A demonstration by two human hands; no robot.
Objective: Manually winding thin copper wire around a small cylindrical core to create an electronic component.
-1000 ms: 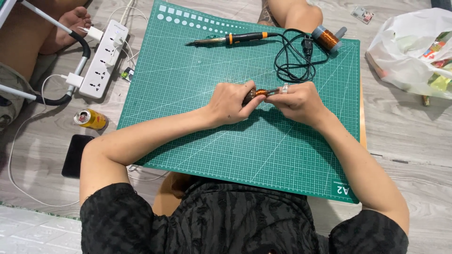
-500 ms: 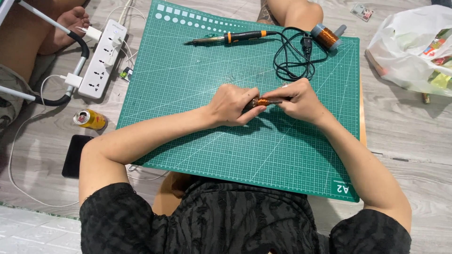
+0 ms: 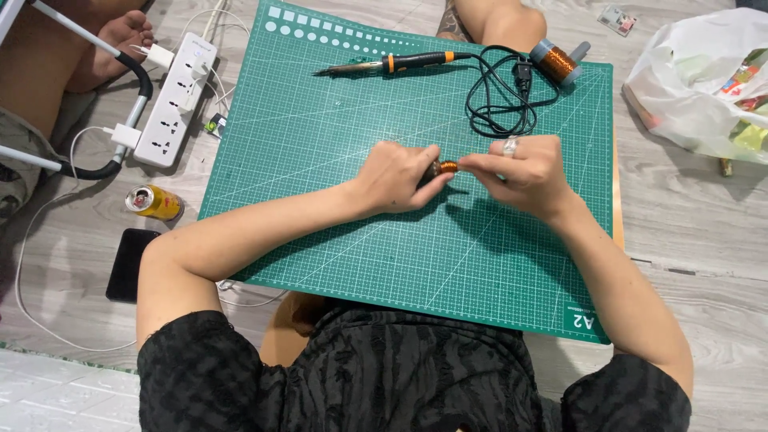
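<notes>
Fingers of left hand [image 3: 394, 178] and right hand [image 3: 518, 174] pinch small copper coil [image 3: 445, 167] above green mat [image 3: 320, 144]; white plastic bag [image 3: 688, 80] far right.

Bright, even indoor light; soft shadows fall toward the near right of hands on the green cutting mat [image 3: 336, 160]. Sharp focus, no glare, slight edge distortion.

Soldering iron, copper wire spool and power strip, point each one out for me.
Soldering iron [image 3: 416, 61]: head view, on its black and orange handle.
Copper wire spool [image 3: 558, 62]: head view, on the wound copper.
Power strip [image 3: 174, 100]: head view, on its white top face.
</notes>
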